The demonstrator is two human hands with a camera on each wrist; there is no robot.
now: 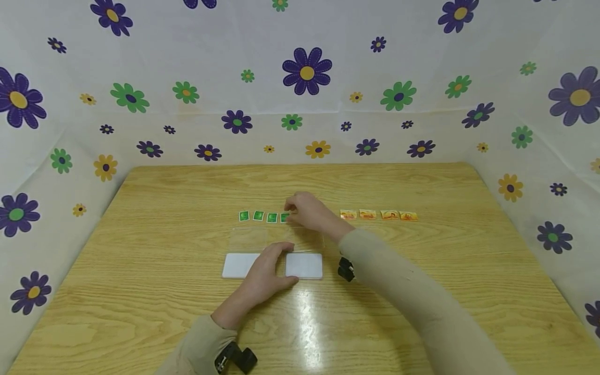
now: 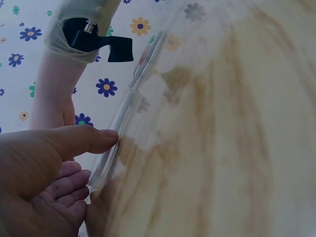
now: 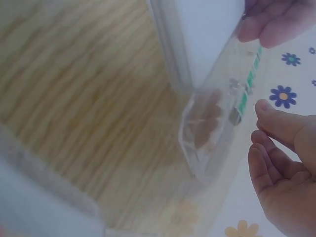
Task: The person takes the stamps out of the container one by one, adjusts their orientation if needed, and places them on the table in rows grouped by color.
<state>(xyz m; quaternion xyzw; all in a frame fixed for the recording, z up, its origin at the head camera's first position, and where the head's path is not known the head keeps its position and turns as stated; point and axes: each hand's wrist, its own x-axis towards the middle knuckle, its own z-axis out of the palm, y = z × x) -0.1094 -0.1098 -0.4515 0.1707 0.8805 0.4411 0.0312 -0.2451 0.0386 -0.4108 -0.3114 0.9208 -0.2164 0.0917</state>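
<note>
A white rectangular case (image 1: pixel 304 265) with a clear lid folded back lies on the table. My left hand (image 1: pixel 268 272) holds it in place, thumb along the near edge and fingers at the far edge. The left wrist view shows the thumb (image 2: pixel 94 139) pressed against the case's side. Several small green square pieces (image 1: pixel 258 215) form a row beyond the cases. My right hand (image 1: pixel 310 211) reaches over to the right end of that row, thumb and fingers bent close to the last piece. In the right wrist view, nothing shows between those fingers (image 3: pixel 265 163).
A second white case (image 1: pixel 239 265) lies left of the held one, partly behind my left hand. Its clear lid (image 1: pixel 247 238) is spread flat beyond it. Several orange packets (image 1: pixel 367 214) line up at the right on the wooden table (image 1: pixel 154 229). Flower-patterned cloth (image 1: pixel 262 99) stands around the table.
</note>
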